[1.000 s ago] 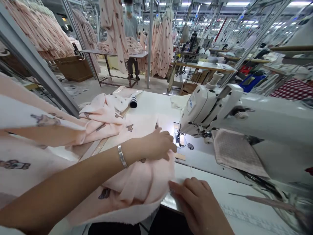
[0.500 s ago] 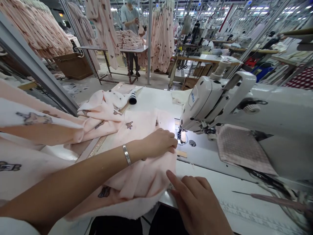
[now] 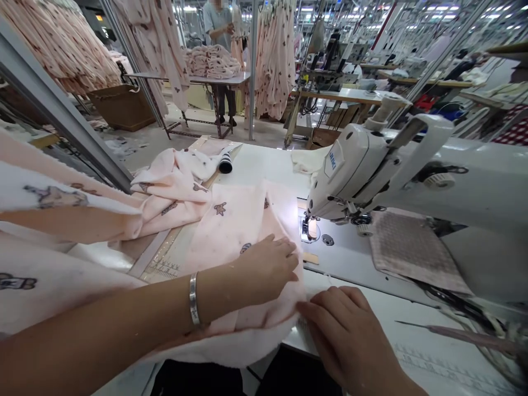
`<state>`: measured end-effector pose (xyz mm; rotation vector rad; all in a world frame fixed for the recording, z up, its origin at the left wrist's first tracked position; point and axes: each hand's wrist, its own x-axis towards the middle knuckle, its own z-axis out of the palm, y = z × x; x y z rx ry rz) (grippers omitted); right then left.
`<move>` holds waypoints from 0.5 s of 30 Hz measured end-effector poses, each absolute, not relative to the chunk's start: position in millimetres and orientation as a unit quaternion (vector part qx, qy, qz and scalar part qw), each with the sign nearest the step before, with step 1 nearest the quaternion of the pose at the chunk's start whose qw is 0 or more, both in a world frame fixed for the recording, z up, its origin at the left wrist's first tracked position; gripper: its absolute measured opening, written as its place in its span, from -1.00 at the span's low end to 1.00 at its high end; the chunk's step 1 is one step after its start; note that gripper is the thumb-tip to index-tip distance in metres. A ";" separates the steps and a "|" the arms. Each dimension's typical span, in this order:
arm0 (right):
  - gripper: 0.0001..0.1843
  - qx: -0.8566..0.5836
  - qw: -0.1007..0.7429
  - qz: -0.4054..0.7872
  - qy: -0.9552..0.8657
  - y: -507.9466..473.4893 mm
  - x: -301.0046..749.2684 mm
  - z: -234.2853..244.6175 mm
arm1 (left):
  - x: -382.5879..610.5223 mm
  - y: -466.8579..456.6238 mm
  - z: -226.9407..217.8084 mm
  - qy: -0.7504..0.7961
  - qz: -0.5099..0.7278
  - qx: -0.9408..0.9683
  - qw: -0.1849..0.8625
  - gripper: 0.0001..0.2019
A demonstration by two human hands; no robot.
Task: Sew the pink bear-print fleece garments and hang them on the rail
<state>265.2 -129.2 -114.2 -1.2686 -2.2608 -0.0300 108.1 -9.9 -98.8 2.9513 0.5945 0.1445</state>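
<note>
Pink printed garments [image 3: 276, 66] hang in thick rows across the sewing floor before me, and beyond a far table [image 3: 237, 80] stacked with folded pieces stands a co-worker [image 3: 216, 25] in a light shirt. Nearer, a white sewing table [image 3: 259, 165] bears a spread of pale pink fabric [image 3: 231, 220] dotted with small figures, its right edge just beside the needle area of a white sewing machine [image 3: 355, 165] marked JUKI. A folded mauve cloth [image 3: 416, 250] lies beneath the machine's arm. The left hand [image 3: 266, 269] rests on the fabric, fingers slightly parted and loosely bent; the right hand [image 3: 346, 330] meets the fabric's near corner with curled fingers, though I cannot tell whether they pinch it. A pink-handled pointed tool [image 3: 470, 338] lies right of that hand, a striped cone [image 3: 225, 163] sits past the fabric, and a silver bracelet [image 3: 193, 300] rings the left wrist.
</note>
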 end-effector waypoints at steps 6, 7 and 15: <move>-0.79 -0.480 0.248 -0.056 -0.840 -101.0 286.8 -108.1 | 119.2 19.5 -113.3 0.197 0.092 0.973 0.077 -0.67; -0.80 -0.480 0.242 -0.059 -0.841 -97.2 290.3 -108.4 | 122.6 24.1 -113.3 0.196 0.094 0.973 0.079 -0.68; -0.79 -0.471 0.234 -0.014 -0.851 -95.7 288.8 -114.8 | 127.5 36.9 -113.2 0.171 0.098 0.977 0.082 -0.70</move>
